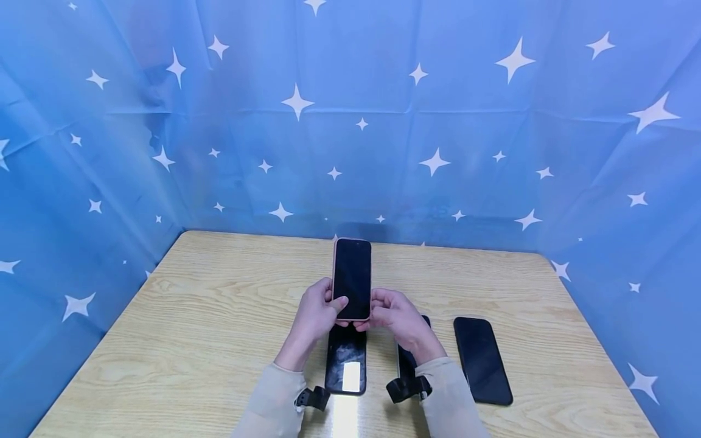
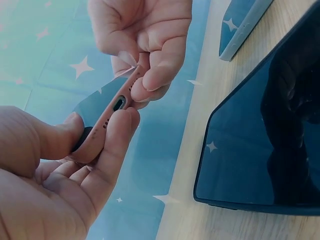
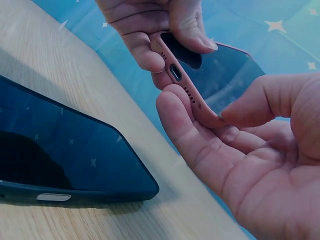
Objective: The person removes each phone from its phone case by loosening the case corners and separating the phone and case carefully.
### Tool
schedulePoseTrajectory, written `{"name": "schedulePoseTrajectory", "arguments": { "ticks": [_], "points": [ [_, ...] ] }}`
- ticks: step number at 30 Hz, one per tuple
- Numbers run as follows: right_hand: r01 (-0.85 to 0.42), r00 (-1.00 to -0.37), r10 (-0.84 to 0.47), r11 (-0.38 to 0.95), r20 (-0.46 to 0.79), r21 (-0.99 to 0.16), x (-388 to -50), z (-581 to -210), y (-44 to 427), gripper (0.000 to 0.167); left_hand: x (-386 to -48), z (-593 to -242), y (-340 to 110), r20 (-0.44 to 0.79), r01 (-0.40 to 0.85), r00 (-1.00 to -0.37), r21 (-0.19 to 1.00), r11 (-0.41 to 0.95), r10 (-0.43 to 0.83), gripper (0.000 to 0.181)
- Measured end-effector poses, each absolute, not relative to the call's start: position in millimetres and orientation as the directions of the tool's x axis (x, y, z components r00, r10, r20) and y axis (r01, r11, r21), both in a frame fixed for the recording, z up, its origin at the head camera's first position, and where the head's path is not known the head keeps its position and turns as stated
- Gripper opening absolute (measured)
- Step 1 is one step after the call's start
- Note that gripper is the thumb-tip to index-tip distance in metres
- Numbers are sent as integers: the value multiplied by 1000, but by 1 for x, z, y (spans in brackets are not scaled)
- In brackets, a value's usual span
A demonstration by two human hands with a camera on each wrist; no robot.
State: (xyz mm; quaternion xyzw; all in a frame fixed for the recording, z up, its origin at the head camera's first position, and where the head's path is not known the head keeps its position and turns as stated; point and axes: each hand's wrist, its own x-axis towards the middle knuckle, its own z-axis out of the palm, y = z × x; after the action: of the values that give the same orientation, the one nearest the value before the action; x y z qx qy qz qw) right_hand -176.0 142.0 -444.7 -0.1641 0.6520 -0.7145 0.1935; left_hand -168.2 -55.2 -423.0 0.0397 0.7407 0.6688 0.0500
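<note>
A smartphone in a pink case (image 1: 353,274) is held up over the middle of the table, its dark screen facing me. My left hand (image 1: 317,311) grips its lower left side, thumb lying on the screen. At the lower right corner, my right hand (image 1: 398,316) pinches the case with thumb and fingers. Both wrist views show the case's bottom edge (image 2: 111,116) with the charging port and speaker holes. Below the hands lies a black phone (image 1: 338,350), its top end covered by the raised one.
Partly hidden under my right wrist is another phone (image 1: 405,363). A dark phone (image 1: 482,360) lies farther right on the wood-grain table (image 1: 219,292). A blue curtain with white stars (image 1: 356,152) hangs behind the table and along both sides.
</note>
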Motion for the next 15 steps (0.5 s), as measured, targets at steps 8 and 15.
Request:
{"name": "schedulePoseTrajectory", "arguments": {
  "ticks": [8, 15],
  "points": [
    [54, -850, -527, -118, 16, -992, -175, -445, 144, 40, -169, -422, -59, -41, -30, -990, 996, 78, 135, 16],
    [79, -843, -538, -119, -3, -990, -174, -445, 143, 43, -169, -422, -62, -54, -45, -988, 997, 61, 145, 18]
  ]
}}
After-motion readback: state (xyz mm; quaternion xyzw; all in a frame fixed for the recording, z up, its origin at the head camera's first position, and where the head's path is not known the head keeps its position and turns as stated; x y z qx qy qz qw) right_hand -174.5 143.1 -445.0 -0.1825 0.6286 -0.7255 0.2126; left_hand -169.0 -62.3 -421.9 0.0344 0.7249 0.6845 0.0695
